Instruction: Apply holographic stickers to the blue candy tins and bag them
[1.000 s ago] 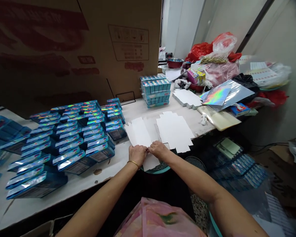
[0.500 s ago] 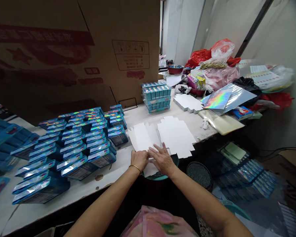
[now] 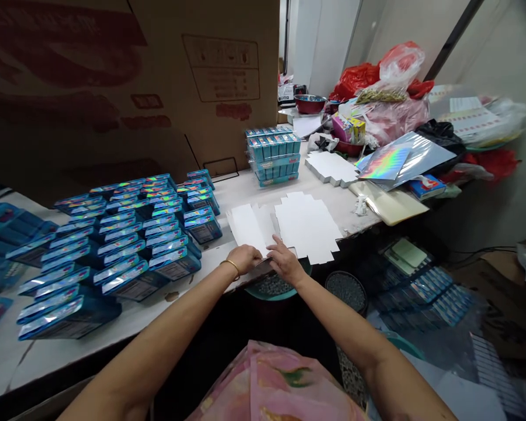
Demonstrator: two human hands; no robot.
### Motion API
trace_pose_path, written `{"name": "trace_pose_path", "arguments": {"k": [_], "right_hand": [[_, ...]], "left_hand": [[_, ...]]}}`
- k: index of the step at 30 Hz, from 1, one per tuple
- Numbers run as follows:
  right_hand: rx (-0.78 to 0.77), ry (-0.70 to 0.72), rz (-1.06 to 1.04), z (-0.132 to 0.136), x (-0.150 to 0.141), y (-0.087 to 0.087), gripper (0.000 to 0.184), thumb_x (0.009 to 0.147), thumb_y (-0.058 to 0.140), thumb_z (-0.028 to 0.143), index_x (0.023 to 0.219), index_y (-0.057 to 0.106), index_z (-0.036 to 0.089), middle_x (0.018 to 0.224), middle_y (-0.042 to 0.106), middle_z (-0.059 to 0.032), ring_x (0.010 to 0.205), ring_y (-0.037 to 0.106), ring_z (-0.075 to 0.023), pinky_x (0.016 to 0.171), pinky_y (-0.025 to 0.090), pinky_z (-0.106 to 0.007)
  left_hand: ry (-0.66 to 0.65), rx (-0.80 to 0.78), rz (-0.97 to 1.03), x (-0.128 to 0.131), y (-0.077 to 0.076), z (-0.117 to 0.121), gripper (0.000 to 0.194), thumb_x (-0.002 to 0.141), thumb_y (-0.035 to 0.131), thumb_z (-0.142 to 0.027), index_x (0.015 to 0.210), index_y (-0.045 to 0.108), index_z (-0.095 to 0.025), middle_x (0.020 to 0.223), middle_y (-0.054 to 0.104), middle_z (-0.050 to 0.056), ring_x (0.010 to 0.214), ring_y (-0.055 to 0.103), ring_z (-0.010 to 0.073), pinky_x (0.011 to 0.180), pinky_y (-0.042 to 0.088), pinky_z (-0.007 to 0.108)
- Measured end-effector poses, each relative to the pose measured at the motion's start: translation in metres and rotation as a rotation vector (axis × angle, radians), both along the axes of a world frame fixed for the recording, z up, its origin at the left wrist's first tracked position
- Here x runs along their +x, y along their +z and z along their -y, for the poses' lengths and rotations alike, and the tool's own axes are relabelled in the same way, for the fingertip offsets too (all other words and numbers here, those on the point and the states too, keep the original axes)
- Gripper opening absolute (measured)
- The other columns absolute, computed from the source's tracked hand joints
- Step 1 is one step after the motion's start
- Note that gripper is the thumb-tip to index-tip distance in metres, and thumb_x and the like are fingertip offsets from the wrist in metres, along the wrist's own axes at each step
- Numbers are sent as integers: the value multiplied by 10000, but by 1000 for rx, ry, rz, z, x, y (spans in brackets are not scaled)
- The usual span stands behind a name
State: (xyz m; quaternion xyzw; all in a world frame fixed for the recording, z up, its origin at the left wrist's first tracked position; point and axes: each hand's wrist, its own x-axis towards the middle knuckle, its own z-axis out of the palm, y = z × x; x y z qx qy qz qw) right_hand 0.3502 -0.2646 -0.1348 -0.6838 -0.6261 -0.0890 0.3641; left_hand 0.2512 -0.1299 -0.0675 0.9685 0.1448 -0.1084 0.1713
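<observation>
A white cardboard box blank (image 3: 246,227), partly folded, lies at the table's front edge. My left hand (image 3: 244,259) is closed on its near edge, fingertips pinching the card by the fold. Across from it, my right hand (image 3: 286,263) grips the same near edge, with the index finger laid along the card and the thumb close to the left fingertips. Just right of this piece lies a flat white box blank (image 3: 307,227) with notched edges. Below both hands is a green bowl (image 3: 304,273) of small grey pieces.
Rows of blue packs (image 3: 127,240) stand on the left of the table. A wrapped stack of blue boxes (image 3: 274,156) and a pile of white blanks (image 3: 332,168) are farther back. Behind rises a large carton (image 3: 158,70). A dark bucket (image 3: 345,291) stands below the edge.
The blank's near flap, which hung down over the bowl, is now folded up, uncovering more of the bowl. My right fingers have drawn in from being spread. The view has shifted slightly.
</observation>
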Motion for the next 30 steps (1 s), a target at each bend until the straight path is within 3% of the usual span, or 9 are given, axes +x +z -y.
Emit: {"name": "trace_pose_path", "arguments": {"k": [4,8,14,17,20,25,28,30], "right_hand": [[98,-98,-240,-6,-10,-2,196,755,425,83,875,550,177,1005,576,-76,1241,326,-182,987,356,-362],[116,-178,-392,-11,-18,1,279,737,453,88,993,520,176,1087,547,-90,1231,341,-192,980,354,-371],[111,-148,-533,-9,-27,9,506,700,396,47,1182,424,199,1258,428,-73,1256,288,-168,964,376,-346],[115,-137,-590,-8,-27,12,543,676,353,22,1180,434,208,1281,396,-65,1240,308,-159,938,399,-328],[85,-112,-626,-6,-25,13,560,663,346,17,1175,441,221,1309,354,-59,1224,330,-153,913,417,-314],[7,-88,-580,-7,-23,7,542,642,423,35,1151,472,215,1369,273,-60,1246,295,-178,974,355,-349],[6,-80,-559,-9,-23,4,558,634,427,32,1164,461,201,1376,267,-68,1246,298,-174,1000,322,-352],[11,-74,-556,-10,-22,3,573,623,415,21,1165,461,198,1374,273,-68,1245,302,-168,1009,307,-352]], "left_hand": [[-36,-285,42,-2,5,-17,328,740,408,-361,856,638,-158,802,656,26,739,563,155,652,386,227],[-98,-246,6,-10,2,-26,159,673,485,-222,776,584,-153,734,617,17,703,547,144,639,388,229],[32,-275,-39,-7,-6,-26,54,721,459,-191,732,509,-174,644,555,-20,529,528,107,544,396,223],[119,-218,-44,-3,-11,-23,115,718,482,-182,821,533,-181,726,589,2,589,557,123,570,414,231],[166,-37,55,-2,-16,-15,287,687,531,-163,973,527,-189,900,604,41,781,569,159,684,422,257],[10,146,65,-10,-16,2,242,805,380,-237,858,616,-222,957,614,64,969,517,221,816,376,389],[-52,183,6,-11,-11,10,228,775,442,-333,903,608,-243,964,628,60,982,515,257,858,297,530],[-62,223,-41,-6,-7,14,212,744,472,-279,902,602,-227,975,629,69,965,528,266,873,234,593]]}}
